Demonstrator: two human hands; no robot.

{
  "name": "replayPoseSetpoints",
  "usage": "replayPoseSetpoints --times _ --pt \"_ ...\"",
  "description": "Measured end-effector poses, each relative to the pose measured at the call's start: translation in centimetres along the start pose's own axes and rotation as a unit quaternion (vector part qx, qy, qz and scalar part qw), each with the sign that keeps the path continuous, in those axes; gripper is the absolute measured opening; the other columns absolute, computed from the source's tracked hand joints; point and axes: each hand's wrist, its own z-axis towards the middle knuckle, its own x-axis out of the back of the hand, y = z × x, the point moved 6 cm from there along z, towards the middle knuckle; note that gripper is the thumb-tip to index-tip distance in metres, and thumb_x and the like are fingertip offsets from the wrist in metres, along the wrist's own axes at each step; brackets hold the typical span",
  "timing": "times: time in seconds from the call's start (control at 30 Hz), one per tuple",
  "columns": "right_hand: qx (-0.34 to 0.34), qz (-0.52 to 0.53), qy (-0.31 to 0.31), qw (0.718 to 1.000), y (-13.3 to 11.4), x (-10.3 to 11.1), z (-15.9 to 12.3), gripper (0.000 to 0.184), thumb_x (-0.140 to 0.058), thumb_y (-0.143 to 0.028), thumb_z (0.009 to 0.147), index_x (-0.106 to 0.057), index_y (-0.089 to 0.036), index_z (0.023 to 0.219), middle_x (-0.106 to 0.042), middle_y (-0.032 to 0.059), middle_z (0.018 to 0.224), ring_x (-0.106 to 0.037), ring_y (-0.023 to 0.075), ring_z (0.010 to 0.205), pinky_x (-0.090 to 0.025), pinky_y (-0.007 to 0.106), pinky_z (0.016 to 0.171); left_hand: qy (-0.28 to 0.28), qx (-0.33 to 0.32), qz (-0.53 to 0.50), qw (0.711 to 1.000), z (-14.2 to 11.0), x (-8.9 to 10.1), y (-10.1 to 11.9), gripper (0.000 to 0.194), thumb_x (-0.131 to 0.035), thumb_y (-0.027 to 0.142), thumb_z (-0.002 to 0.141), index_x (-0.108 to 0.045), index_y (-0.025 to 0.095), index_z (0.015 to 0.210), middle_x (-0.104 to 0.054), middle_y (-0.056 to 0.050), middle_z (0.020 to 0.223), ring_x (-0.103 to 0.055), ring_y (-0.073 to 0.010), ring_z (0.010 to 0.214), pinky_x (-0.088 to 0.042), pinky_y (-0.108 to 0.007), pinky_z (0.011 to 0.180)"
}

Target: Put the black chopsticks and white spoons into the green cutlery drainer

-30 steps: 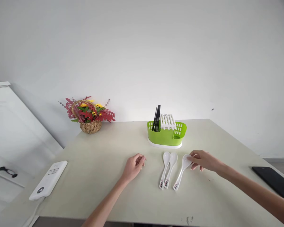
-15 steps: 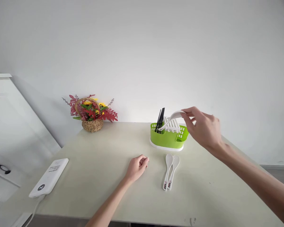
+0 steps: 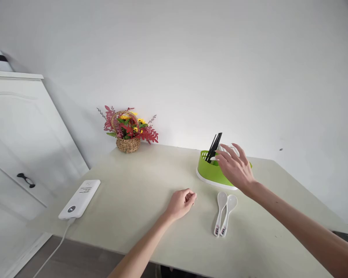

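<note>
My right hand point(image 3: 234, 168) is over the green cutlery holder point(image 3: 211, 172), its fingers spread and slightly curved. It hides the holder's right part and much of the white rack point(image 3: 236, 150). A small white piece shows at the thumb tip; I cannot tell whether it is part of a spoon. Black chopsticks point(image 3: 215, 146) lean in the holder's left compartment. On the table in front lie two white spoons point(image 3: 222, 200) point(image 3: 231, 202) side by side, bowls away from me, with labels on the handles. My left hand point(image 3: 181, 202) rests on the table left of them, fingers curled, with nothing visible in them.
A wicker basket point(image 3: 128, 145) of red and yellow flowers stands by the wall at the back left. On the table's left lies a white power bank point(image 3: 79, 199) with a cable point(image 3: 58, 245) running over the edge. A white cabinet point(image 3: 26, 127) is farther left.
My right hand has lowered onto the holder and its fingers have spread from their pinch on a white spoon, which no longer shows clearly. The view has shifted left; my left hand stays resting.
</note>
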Motion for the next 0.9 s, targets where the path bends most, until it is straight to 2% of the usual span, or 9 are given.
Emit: replayPoseSetpoints --times 0.13,0.27,0.4,0.5,0.6,0.7,0.8,0.9 --pt "0.001 -0.006 -0.012 1.000 -0.2 -1.0 -0.8 0.021 -0.055 -0.004 0.093 -0.070 -0.019 0.092 -0.072 0.0114 0.130 -0.057 0.0296 0.135 -0.031 0.058 0.123 0.003 -0.005 0.000 1.000 0.1 -0.1 -0.1 0.031 -0.051 0.042 0.101 -0.067 0.021 0.086 -0.073 0.000 0.072 -0.066 -0.0132 0.065 -0.046 -0.022 0.064" --pt "-0.011 0.002 -0.038 0.999 -0.4 -1.6 -1.4 0.019 -0.056 -0.006 0.094 -0.070 -0.019 0.095 -0.070 0.0133 0.134 -0.055 0.0310 0.137 -0.030 0.060 0.123 0.001 0.000 -0.001 1.000 0.1 0.0 0.0 0.031 -0.051 0.043 0.101 -0.067 0.020 0.086 -0.073 0.000 0.072 -0.067 -0.0133 0.066 -0.046 -0.022 0.065" --pt "-0.033 0.035 -0.051 0.998 -0.3 -1.1 -2.1 0.024 -0.056 -0.009 0.095 -0.068 -0.018 0.113 -0.065 0.0148 0.140 -0.049 0.0325 0.143 -0.029 0.061 0.124 0.002 0.009 -0.001 1.000 0.1 0.2 0.0 0.034 -0.051 0.045 0.101 -0.067 0.020 0.086 -0.073 -0.001 0.073 -0.066 -0.0136 0.065 -0.047 -0.022 0.065" --pt "-0.032 0.069 -0.058 0.995 0.0 0.0 -3.3 0.032 -0.054 -0.012 0.097 -0.062 -0.016 0.128 -0.060 0.0169 0.145 -0.044 0.0326 0.146 -0.031 0.060 0.124 0.003 0.009 -0.003 1.000 0.1 0.3 0.1 0.034 -0.050 0.046 0.101 -0.066 0.020 0.086 -0.073 -0.001 0.073 -0.065 -0.0133 0.064 -0.047 -0.022 0.064" --pt "-0.031 0.112 -0.058 0.992 0.5 1.5 -5.9 0.037 -0.052 -0.011 0.098 -0.057 -0.019 0.134 -0.058 0.0151 0.146 -0.046 0.0311 0.145 -0.039 0.055 0.119 0.006 0.011 0.003 1.000 0.2 0.3 0.2 0.035 -0.050 0.047 0.101 -0.066 0.020 0.085 -0.072 -0.001 0.072 -0.065 -0.0136 0.065 -0.047 -0.022 0.064" --pt "-0.057 0.132 -0.072 0.987 1.3 2.6 -9.6 0.036 -0.050 -0.013 0.099 -0.055 -0.022 0.134 -0.058 0.0153 0.143 -0.056 0.0316 0.133 -0.051 0.051 0.107 0.004 0.010 0.026 1.000 0.3 0.3 0.3 0.036 -0.049 0.048 0.101 -0.065 0.020 0.085 -0.072 -0.001 0.072 -0.066 -0.0142 0.066 -0.047 -0.023 0.064" --pt "-0.126 0.139 -0.094 0.978 2.1 2.9 -13.9 0.033 -0.048 -0.019 0.101 -0.054 -0.024 0.133 -0.057 0.0157 0.140 -0.063 0.0313 0.119 -0.055 0.049 0.096 -0.001 0.001 0.054 0.999 0.6 0.2 0.6 0.035 -0.049 0.047 0.101 -0.066 0.021 0.085 -0.073 -0.001 0.074 -0.067 -0.0148 0.068 -0.048 -0.023 0.066" --pt "-0.203 0.176 -0.125 0.955 2.4 2.3 -18.5 0.033 -0.045 -0.026 0.102 -0.050 -0.026 0.134 -0.057 0.0133 0.136 -0.065 0.0285 0.114 -0.055 0.046 0.093 -0.007 0.005 0.095 0.995 1.1 -0.2 1.2 0.033 -0.049 0.046 0.100 -0.066 0.022 0.087 -0.075 -0.001 0.075 -0.069 -0.0163 0.070 -0.049 -0.025 0.068"
